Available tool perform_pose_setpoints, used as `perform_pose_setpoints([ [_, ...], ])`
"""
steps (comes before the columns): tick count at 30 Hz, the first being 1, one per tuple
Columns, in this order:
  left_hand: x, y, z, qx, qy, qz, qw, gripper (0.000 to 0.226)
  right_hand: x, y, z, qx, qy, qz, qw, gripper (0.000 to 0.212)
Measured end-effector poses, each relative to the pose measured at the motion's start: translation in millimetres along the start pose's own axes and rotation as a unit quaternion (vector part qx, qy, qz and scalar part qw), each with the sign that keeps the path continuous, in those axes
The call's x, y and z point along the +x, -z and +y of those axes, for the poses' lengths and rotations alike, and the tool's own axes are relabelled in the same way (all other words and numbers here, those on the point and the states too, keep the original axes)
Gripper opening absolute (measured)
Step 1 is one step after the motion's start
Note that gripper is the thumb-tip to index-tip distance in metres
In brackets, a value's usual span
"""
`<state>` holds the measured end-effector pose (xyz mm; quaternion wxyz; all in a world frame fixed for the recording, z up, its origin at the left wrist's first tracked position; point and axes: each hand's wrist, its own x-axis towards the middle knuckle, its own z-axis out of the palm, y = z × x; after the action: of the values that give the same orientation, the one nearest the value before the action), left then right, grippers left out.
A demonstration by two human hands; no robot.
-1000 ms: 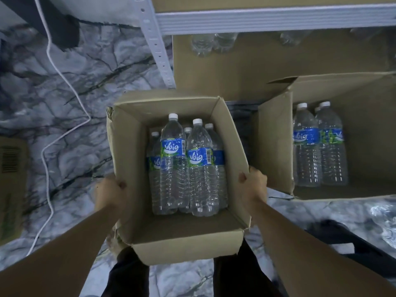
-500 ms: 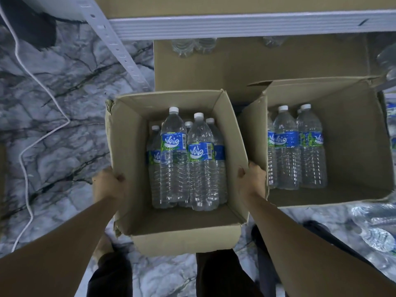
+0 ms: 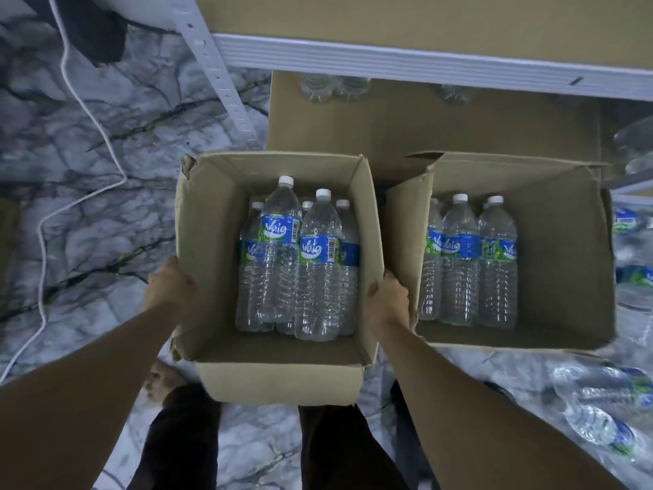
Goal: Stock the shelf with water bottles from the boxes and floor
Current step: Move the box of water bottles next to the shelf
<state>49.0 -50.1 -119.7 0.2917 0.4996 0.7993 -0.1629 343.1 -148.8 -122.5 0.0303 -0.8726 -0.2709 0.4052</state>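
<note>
Open brown cardboard box (image 3: 219, 242) of clear plastic water bottles with blue labels (image 3: 319, 263), just before the white metal shelf (image 3: 424, 61). Left hand (image 3: 169, 288) and right hand (image 3: 387, 302) grip its opposite walls. The load looks heavy and the card soft, so a hold under the base seems safer.

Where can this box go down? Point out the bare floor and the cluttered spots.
Bare floor lies left of the held box, between it and the white cable. The right box has free room right of its bottles. Crowded: the floor at lower right, strewn with loose bottles.
</note>
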Motion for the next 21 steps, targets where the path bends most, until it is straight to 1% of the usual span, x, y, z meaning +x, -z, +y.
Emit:
perform_pose_setpoints([
  [3, -12.9, 0.6, 0.2, 0.022, 0.008, -0.010, 1.000, 0.037, -5.0, 8.2, 1.4, -0.034, 0.022, -0.023, 0.999, 0.028],
  [5, -22.5, 0.4, 2.3, 0.045, 0.022, -0.012, 0.999, 0.042, -11.8, 14.8, 2.9, -0.050, 0.042, -0.037, 0.997, 0.036],
  [8, -40.9, 1.0, 9.5, 0.059, 0.045, 0.011, 0.997, 0.046, -23.2, 24.4, 5.2, -0.051, 0.051, -0.068, 0.995, 0.049],
  [11, -59.0, 5.2, 13.0, 0.087, 0.030, 0.050, 0.994, 0.044, -32.2, 34.5, 8.1, -0.037, 0.054, -0.083, 0.994, 0.053],
  [12, -65.8, 7.5, 12.8, 0.083, 0.029, 0.051, 0.995, 0.043, -36.1, 39.2, 9.0, -0.037, 0.053, -0.092, 0.994, 0.052],
  [14, -76.1, 10.6, 14.6, 0.053, 0.006, 0.017, 0.998, 0.043, -43.4, 51.2, 9.0, -0.041, 0.056, -0.120, 0.990, 0.048],
  [16, -87.0, 14.3, 23.5, 0.031, -0.062, -0.060, 0.996, 0.039, -51.8, 67.4, 7.3, -0.052, 0.061, -0.150, 0.986, 0.041],
  [19, -105.6, 26.0, 49.4, -0.004, -0.160, -0.153, 0.975, 0.020, -58.7, 92.6, 4.2, -0.073, 0.059, -0.163, 0.982, 0.038],
  [21, -119.1, 33.8, 70.9, -0.043, -0.195, -0.187, 0.962, 0.018, -62.2, 111.6, 3.5, -0.084, 0.057, -0.165, 0.981, 0.036],
])
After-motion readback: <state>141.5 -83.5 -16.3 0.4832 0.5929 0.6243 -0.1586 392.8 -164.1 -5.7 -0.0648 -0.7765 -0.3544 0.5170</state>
